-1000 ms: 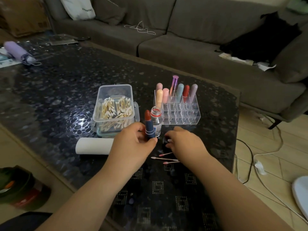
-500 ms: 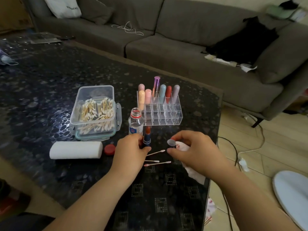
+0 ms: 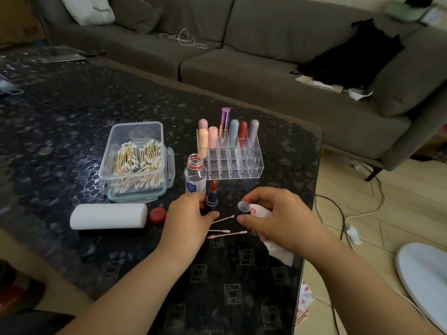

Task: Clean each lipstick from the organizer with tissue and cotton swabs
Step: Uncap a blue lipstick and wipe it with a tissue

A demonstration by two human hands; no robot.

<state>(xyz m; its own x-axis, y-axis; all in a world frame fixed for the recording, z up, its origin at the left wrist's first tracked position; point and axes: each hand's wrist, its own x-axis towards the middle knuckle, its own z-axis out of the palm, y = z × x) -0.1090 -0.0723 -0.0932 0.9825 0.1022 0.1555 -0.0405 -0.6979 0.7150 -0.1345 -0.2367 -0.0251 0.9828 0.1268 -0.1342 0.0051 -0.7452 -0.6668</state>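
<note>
My left hand [image 3: 187,220] grips an uncapped lipstick [image 3: 212,195] with a dark blue tube and an orange-red bullet, held upright above the table. My right hand [image 3: 278,213] holds the lipstick's dark cap [image 3: 243,206] between thumb and forefinger, open end facing me, with a stained white tissue [image 3: 268,228] tucked under the fingers. Three used cotton swabs [image 3: 223,232] lie on the table between my hands. The clear organizer [image 3: 237,163] stands behind, with several capped lipsticks [image 3: 233,131] in its back rows.
A clear box of cotton swabs [image 3: 136,160] sits at left, a white tissue roll [image 3: 108,216] and a red bottle cap [image 3: 157,215] in front of it. An open small bottle [image 3: 195,174] stands by the organizer. The table's right edge [image 3: 312,213] is close; cables lie on the floor.
My right hand lifted the cap and tissue off the table. My left hand lowered the lipstick slightly in front of the bottle. The camera view shifted right, then back a little.
</note>
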